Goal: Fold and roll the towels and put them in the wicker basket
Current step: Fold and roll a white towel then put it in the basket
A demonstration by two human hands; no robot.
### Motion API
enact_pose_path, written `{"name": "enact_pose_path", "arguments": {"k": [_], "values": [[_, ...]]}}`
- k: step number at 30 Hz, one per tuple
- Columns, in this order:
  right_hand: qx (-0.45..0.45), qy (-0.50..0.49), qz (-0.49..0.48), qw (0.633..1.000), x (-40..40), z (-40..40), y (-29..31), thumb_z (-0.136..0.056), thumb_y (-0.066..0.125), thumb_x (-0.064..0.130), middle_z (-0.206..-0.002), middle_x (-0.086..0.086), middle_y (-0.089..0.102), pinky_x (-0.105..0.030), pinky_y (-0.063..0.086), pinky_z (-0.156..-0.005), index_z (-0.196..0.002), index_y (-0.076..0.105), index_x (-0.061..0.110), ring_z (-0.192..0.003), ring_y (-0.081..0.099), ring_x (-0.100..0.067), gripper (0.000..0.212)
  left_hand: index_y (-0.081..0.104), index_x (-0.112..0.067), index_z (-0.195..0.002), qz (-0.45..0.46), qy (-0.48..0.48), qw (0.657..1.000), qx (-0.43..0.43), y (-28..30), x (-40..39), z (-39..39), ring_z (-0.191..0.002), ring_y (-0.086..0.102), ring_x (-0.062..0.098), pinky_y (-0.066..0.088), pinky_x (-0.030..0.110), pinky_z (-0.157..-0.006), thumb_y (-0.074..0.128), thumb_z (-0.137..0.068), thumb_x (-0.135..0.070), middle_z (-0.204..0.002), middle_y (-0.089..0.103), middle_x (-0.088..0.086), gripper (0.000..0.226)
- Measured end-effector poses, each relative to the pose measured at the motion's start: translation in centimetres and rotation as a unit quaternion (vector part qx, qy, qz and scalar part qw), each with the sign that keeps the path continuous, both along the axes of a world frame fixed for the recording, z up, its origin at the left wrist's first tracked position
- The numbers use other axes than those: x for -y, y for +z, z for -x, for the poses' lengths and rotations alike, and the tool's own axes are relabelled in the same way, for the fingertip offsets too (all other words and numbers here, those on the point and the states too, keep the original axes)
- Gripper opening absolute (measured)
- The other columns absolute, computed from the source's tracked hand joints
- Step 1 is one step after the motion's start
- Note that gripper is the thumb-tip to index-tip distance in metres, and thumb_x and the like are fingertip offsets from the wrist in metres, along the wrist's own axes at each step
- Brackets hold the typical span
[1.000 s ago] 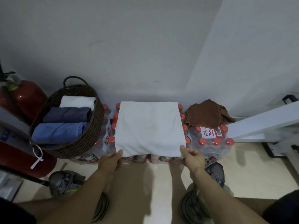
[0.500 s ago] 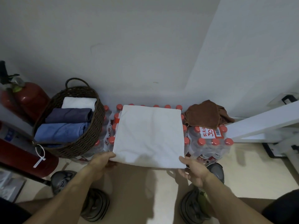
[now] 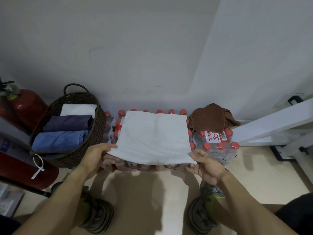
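White plaster wall behind, pale floor in front; between them, shrink-wrapped packs of red-capped water bottles (image 3: 218, 148) serve as the work surface; free floor on the near side leaves room for the arms.

Wicker basket (image 3: 88, 143) sits at the left end of the packs, touching them; it holds three rolled towels, white at the back, dark blue, lighter blue in front; little spare room remains, perhaps a slot along the near rim.

White towel (image 3: 152, 136), folded flat, lies across the middle pack; a second ago its near edge rested level on the bottles and its far edge covered the back row of caps; now the near edge is lifted and drawn toward the person, and those caps show. Judgement: next fold or the roll is starting.

Brown towel (image 3: 211, 118) lies crumpled on the right pack, untouched.

Left hand (image 3: 96, 155) pinches the near-left corner, thumb on top; right hand (image 3: 205, 165) pinches the near-right corner, fingers curled beneath.
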State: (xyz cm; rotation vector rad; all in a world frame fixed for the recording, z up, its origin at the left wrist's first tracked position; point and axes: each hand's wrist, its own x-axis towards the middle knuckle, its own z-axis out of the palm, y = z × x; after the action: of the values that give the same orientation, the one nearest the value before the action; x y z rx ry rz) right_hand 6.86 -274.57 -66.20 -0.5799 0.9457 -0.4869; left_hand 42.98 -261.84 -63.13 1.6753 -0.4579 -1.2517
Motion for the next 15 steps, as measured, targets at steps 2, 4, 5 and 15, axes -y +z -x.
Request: {"name": "enact_pose_path", "arguments": {"k": [2,4,5,15], "values": [[0.018,0.014,0.016,1.000,1.0,0.1,1.0,-0.077,0.068,0.006,-0.094,-0.015,0.067,-0.039,0.063,-0.071,-0.106,0.067,0.007,-0.068,0.069,-0.023,0.029,0.065,-0.004,-0.114,0.014,-0.088,0.996,-0.017,0.9,0.4,-0.5,-0.096,0.071,0.028,0.060,0.031,-0.076,0.051,-0.091,0.005,-0.104,0.072,0.018,0.029],[0.021,0.040,0.035,0.998,2.0,0.3,2.1,-0.076,0.066,0.000,-0.102,-0.017,0.072,-0.041,0.062,-0.077,-0.118,0.067,0.005,-0.082,0.071,-0.027,0.043,0.067,-0.011,-0.116,0.020,-0.169,0.983,0.070,1.6,0.7,-1.0,-0.103,0.070,0.020,0.055,0.033,-0.090,0.067,-0.084,0.001,-0.106,0.074,0.009,0.034],[0.020,0.052,0.050,0.997,2.4,0.3,2.7,-0.075,0.067,-0.004,-0.105,-0.018,0.072,-0.042,0.061,-0.081,-0.120,0.066,0.004,-0.088,0.072,-0.028,0.046,0.068,-0.014,-0.113,0.018,-0.174,0.977,0.126,1.9,0.9,-1.1,-0.099,0.071,0.016,0.054,0.034,-0.091,0.071,-0.082,-0.004,-0.102,0.075,0.005,0.032],[-0.286,0.212,0.286,0.889,4.5,0.4,5.1,-0.069,0.085,0.004,-0.088,-0.018,0.072,-0.043,0.055,-0.083,-0.080,0.078,0.011,-0.080,0.065,-0.027,0.015,0.071,-0.009,-0.096,0.076,-0.139,0.970,0.183,2.9,2.5,-0.7,-0.097,0.067,0.014,0.055,0.033,-0.084,0.070,-0.084,-0.010,-0.111,0.068,-0.002,0.012]]}}
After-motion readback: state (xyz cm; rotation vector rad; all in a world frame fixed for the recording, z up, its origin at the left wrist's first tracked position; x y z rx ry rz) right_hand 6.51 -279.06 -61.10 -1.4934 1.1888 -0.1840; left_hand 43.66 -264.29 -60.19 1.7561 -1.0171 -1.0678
